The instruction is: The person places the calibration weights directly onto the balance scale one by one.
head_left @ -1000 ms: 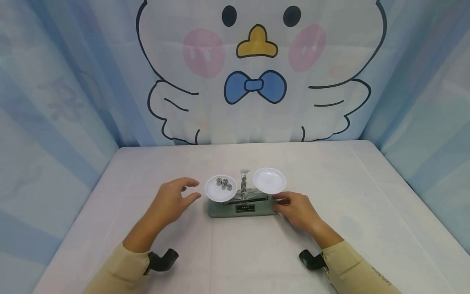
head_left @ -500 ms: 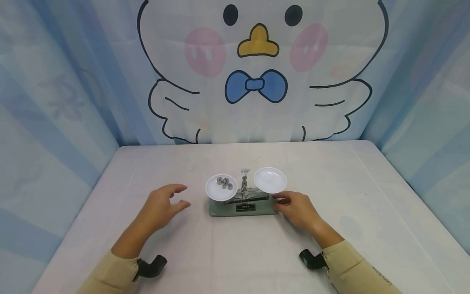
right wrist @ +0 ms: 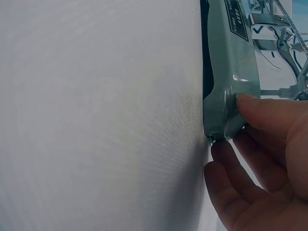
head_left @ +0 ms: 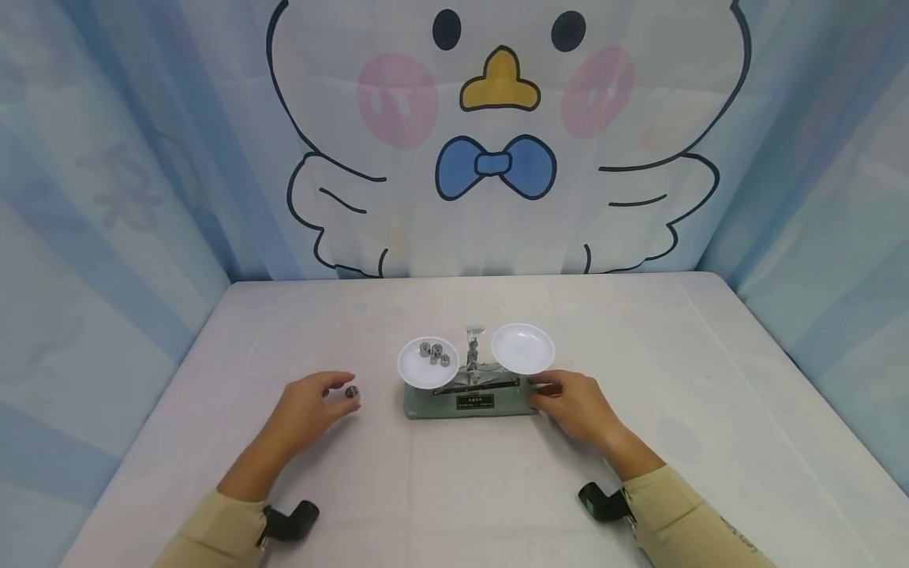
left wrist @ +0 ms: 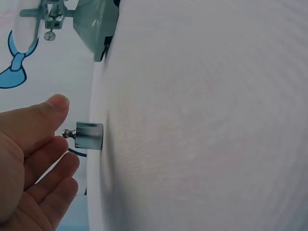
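A green balance scale [head_left: 474,402] stands mid-table with two white pans. Several small metal weights [head_left: 435,353] lie in its left pan [head_left: 408,371], which hangs lower than the bare right pan [head_left: 521,347]. To the scale's left, one more knobbed metal weight [left wrist: 89,135] stands on the table. Around its knob, my left hand [head_left: 307,410] has thumb and index finger spread, with a gap showing on either side in the left wrist view. My right hand [head_left: 574,402] grips the right end of the scale's base, thumb in front and fingers behind, as the right wrist view [right wrist: 262,149] shows.
A white cloth [head_left: 454,497] covers the table. Printed curtains [head_left: 490,237] rise along its back and sides. Each wrist carries a black camera mount, one on the left [head_left: 293,521] and one on the right [head_left: 602,502].
My left hand has drawn back leftward from beside the left pan and down, and its thumb and index finger have come closer together. The weight there now shows. My right hand stays on the base.
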A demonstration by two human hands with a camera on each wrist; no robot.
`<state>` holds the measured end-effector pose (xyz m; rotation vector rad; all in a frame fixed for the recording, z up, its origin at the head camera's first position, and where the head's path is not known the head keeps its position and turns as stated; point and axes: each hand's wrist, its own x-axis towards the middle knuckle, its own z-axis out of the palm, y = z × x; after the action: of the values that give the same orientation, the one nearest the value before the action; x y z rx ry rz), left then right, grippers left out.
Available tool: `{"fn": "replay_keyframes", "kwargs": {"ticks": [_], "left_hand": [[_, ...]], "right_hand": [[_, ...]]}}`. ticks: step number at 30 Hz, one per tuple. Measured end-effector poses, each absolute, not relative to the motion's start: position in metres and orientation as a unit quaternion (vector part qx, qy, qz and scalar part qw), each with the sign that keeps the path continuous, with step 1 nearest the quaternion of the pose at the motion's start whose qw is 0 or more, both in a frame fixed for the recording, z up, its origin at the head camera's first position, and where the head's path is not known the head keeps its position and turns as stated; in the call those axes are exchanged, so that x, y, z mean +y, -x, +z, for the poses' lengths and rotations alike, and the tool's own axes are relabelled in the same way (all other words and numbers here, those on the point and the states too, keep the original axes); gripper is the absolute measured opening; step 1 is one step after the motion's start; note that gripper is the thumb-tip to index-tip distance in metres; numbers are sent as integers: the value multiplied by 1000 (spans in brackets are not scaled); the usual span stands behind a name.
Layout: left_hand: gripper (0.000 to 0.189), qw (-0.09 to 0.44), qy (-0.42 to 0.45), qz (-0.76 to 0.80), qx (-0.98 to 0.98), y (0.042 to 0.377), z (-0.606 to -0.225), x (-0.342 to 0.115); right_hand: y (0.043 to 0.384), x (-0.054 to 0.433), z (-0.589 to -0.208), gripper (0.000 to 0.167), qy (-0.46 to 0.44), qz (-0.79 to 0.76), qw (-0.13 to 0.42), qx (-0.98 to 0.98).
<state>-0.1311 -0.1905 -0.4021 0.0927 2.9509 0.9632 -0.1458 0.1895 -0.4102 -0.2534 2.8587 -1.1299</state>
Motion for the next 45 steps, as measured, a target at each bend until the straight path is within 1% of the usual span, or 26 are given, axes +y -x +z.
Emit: {"fn": "replay_keyframes", "kwargs": {"ticks": [8,15,30,45], "left_hand": [[40,9,-41,306,951,134,-413,-195],[36,17,-31,290,956,136,-413,-192],[29,15,-27,288,957,140,-414,-190],[23,8,-49,282,958,144,-414,-188]], "right_hand": [[145,190,-410,35,79,-367,29,926],[145,189,-410,35,80,-369,29,926],[145,190,-410,35,84,-372,27,924],[145,191,-410,35,77,-369,31,926]]}}
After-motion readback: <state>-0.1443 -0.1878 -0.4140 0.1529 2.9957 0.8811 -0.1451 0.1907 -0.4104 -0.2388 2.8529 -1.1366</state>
